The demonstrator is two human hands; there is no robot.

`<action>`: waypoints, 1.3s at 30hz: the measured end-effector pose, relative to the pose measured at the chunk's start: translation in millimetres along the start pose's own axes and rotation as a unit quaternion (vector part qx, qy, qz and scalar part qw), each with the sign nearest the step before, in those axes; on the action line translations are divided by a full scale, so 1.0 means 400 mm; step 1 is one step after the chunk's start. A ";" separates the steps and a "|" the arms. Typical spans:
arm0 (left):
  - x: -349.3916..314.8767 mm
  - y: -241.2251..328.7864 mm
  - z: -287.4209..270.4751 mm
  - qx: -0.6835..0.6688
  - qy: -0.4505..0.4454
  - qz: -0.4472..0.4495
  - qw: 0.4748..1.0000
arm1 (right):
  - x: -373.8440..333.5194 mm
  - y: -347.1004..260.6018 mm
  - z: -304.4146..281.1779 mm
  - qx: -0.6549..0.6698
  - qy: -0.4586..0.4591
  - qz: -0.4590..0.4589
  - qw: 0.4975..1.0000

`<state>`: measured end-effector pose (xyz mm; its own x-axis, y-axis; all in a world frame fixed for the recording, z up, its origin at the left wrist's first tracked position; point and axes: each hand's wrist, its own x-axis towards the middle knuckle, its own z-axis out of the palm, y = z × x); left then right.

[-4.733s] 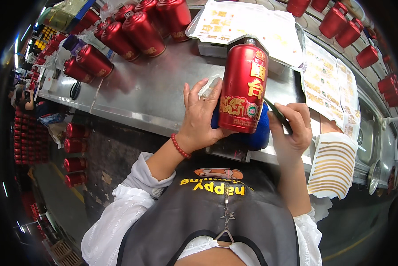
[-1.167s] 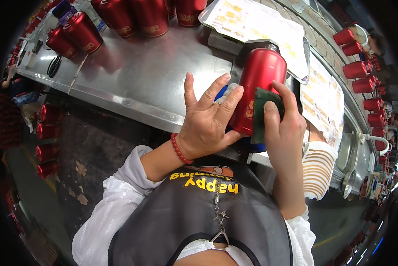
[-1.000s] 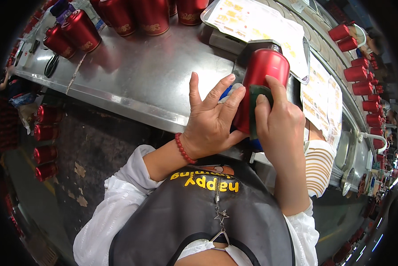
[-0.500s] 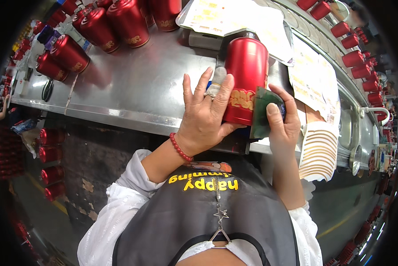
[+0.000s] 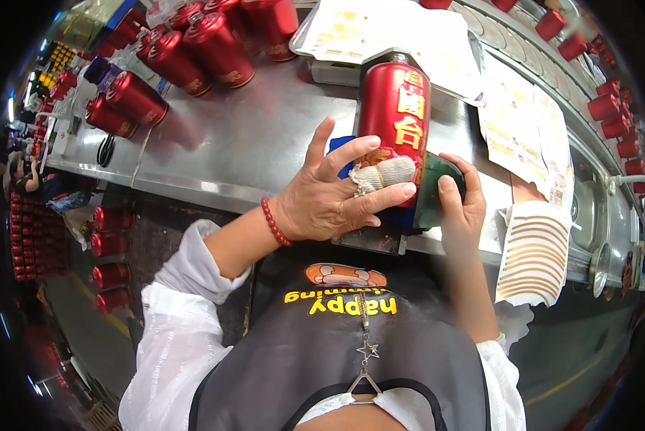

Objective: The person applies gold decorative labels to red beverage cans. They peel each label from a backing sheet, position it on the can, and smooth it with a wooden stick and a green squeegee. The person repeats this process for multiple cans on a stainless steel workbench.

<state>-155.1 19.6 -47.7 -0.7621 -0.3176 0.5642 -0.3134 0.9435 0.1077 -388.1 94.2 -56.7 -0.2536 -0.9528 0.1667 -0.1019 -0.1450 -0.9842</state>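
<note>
A shiny red bottle (image 5: 380,100) lies on its side in front of me, its base toward me, resting on a blue support (image 5: 340,146). Large raised gold lettering runs along its upper side. My left hand (image 5: 322,194) has its fingers stretched out over the lower end of the bottle, touching the gold band there. One of its fingers wears a whitish cloth finger sleeve (image 5: 387,174). Pinched between thumb and fingers of my right hand (image 5: 462,205) is a flat green scraper (image 5: 431,172), its edge against the bottle's right side.
Several red bottles (image 5: 222,47) stand at the back left of the metal table (image 5: 214,136). Printed sheets (image 5: 387,29) lie behind the bottle and to the right. A white sheet of curved gold strips (image 5: 534,251) hangs over the front edge. A conveyor (image 5: 509,36) runs beyond.
The red bottle has turned, bringing the gold lettering into view. My left hand's fingers have swung right, across its lower end. My right hand keeps the green scraper at the bottle's side.
</note>
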 end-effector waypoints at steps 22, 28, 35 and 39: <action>0.048 0.095 0.023 0.086 0.051 -0.039 0.994 | 0.090 -0.012 -0.618 -0.513 -0.222 0.091 0.824; -0.009 0.095 0.046 0.075 0.084 -0.158 0.981 | 0.102 0.022 -0.635 -0.494 -0.206 0.036 0.844; -0.031 0.051 0.051 0.034 0.044 -0.239 0.969 | 0.081 0.046 -0.637 -0.421 -0.095 -0.092 0.897; -0.001 0.077 0.008 0.121 0.008 -0.216 0.969 | 0.057 -0.015 -0.571 -0.365 -0.055 -0.076 0.926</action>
<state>-166.2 48.6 -47.2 -0.5220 -0.6744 0.5222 -0.7264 0.6724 0.1423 -612.9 134.1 -33.4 -0.0870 -0.9633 0.2539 -0.7618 -0.0999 -0.6401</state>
